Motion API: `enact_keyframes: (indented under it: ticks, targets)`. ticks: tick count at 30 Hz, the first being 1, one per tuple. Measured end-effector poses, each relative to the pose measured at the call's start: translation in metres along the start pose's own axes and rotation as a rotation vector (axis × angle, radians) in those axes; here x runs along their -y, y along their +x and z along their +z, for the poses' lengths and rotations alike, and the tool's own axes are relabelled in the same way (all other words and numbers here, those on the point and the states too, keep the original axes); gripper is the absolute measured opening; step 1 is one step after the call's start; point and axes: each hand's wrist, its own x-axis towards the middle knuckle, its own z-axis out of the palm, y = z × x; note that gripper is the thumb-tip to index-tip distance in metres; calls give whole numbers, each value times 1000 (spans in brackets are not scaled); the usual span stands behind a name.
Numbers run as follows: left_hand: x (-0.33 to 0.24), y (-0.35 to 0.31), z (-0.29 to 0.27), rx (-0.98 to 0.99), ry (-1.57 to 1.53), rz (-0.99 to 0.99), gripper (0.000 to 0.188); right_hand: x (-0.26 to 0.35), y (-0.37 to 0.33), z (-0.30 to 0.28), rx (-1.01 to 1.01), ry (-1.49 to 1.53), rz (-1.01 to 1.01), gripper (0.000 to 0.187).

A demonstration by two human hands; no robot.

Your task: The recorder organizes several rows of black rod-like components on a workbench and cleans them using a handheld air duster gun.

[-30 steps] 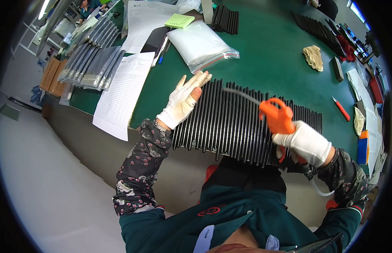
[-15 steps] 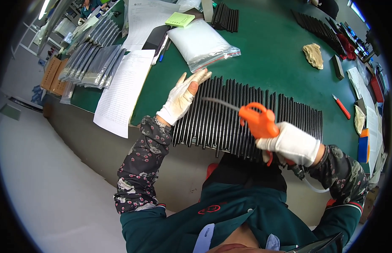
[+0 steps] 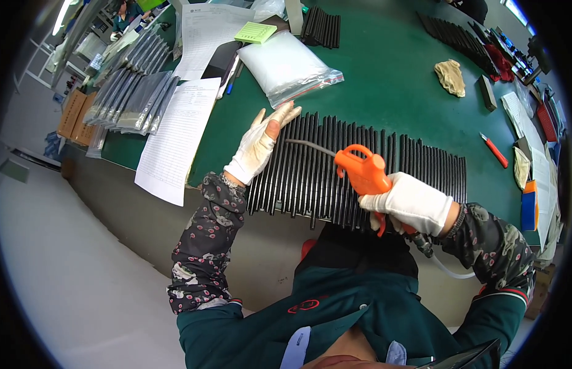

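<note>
A row of slim black rods [image 3: 335, 166] lies side by side along the near edge of the green table. My right hand [image 3: 415, 203], in a white glove, is closed round the grip of an orange air blow gun [image 3: 365, 171]. Its thin bent nozzle points left over the rods, and a clear hose trails from the base of the grip. My left hand [image 3: 255, 144], in a white glove with some fingertips bare, is stretched out at the left end of the row. Its palm side faces the rods, and nothing is in it.
A bag of white material [image 3: 286, 64] lies beyond my left hand, with a green notepad [image 3: 255, 32] behind it. Printed sheets [image 3: 178, 132] and bagged parts [image 3: 138, 101] are at the left. A red cutter knife [image 3: 495, 151] and a beige cloth [image 3: 451, 78] lie at the right.
The blow gun and my right hand have shifted a little to the left over the rods. My left hand stays stretched out at the row's left end.
</note>
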Motion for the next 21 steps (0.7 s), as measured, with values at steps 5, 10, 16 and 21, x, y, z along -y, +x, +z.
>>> enact_keyframes:
  ticks: [5,10,16,21]
  targets:
    - [10,-1,1,-53,-8,41,79,-5,-14,-8,-79,73,-34,31]
    - [9,1,8,-128,503,227,56,-35,-52,-17,-133,174,-7,24]
    - [-8,1,9,14,771,247,56,-49,-55,-18,-181,130,73,27]
    - [-5,1,10,14,800,271,56,-51,-56,-16,-163,74,91,25]
